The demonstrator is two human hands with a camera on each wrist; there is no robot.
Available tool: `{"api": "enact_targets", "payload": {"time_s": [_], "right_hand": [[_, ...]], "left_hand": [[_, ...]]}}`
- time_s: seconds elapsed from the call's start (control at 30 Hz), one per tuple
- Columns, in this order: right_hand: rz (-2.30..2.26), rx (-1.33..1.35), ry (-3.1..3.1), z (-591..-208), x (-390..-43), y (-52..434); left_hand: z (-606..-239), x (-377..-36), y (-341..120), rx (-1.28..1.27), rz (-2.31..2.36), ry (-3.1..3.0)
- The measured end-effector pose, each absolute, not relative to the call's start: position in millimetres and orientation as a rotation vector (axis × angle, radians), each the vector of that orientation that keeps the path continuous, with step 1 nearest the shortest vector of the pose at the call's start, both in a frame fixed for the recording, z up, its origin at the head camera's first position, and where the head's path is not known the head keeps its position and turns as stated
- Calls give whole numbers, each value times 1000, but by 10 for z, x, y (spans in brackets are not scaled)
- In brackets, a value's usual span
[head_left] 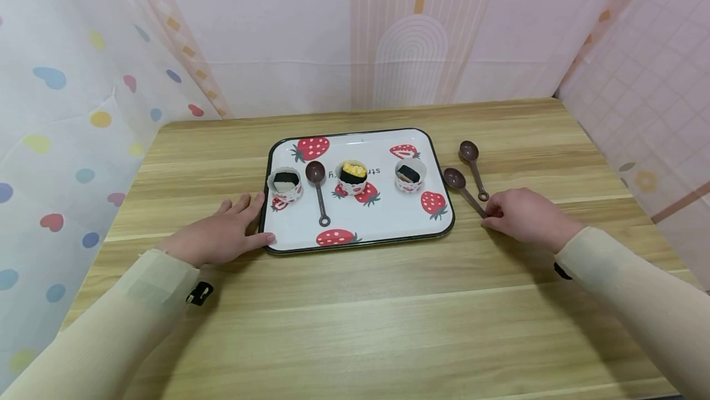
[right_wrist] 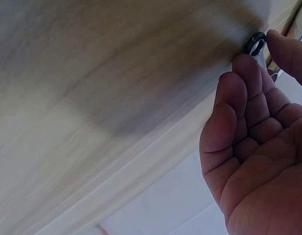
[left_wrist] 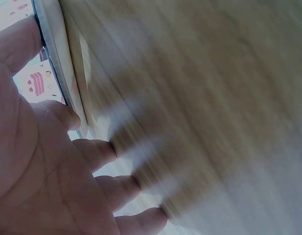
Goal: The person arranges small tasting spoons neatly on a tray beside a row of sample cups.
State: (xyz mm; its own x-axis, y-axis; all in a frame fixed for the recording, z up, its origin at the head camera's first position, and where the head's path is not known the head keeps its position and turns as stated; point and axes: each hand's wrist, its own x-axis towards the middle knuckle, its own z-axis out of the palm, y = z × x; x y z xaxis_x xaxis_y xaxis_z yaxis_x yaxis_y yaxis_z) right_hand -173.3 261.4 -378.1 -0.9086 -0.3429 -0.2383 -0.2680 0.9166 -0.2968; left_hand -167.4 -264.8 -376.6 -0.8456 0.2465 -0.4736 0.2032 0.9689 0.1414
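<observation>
My right hand (head_left: pixel 524 218) pinches the ring end of a brown measuring spoon (head_left: pixel 455 179) between thumb and forefinger, just right of the tray. In the right wrist view that dark ring (right_wrist: pixel 255 44) shows at the fingertips, with the other fingers curled in. A second brown measuring spoon (head_left: pixel 469 152) lies on the table close behind it. My left hand (head_left: pixel 222 233) lies with fingers spread at the left edge of a white strawberry-print tray (head_left: pixel 383 221). Its thumb (left_wrist: pixel 18 46) reaches over the tray's dark rim.
On the tray stand three paper cups: one with black-and-white sushi (head_left: pixel 285 184) at left, one with a yellow-topped piece (head_left: pixel 353 177) mid-tray, another black-wrapped piece (head_left: pixel 409 175) at right. A third brown spoon (head_left: pixel 318 193) lies between the left two. Patterned curtains (head_left: pixel 277 30) border the wooden table (head_left: pixel 360 320).
</observation>
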Motion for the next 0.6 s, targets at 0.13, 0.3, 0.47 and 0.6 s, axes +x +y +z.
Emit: {"api": "enact_targets", "payload": {"time_s": [0.13,0.3,0.47,0.6], "right_hand": [[-368,-463,2795,-3787,-1727,2613],[-356,-474,2806,-3789,-1721,2606],[-352,-472,2812,-3789,-1728,2593],[-342,-458,2813,-3792,-1737,2585]], "left_hand": [[-3773,-1676,-2651,311,119,2607],[-3774,-1678,-2655,309,121,2605],[-3771,-1679,-2655,314,121,2606],[-3768,-1675,-2650,311,116,2605]]}}
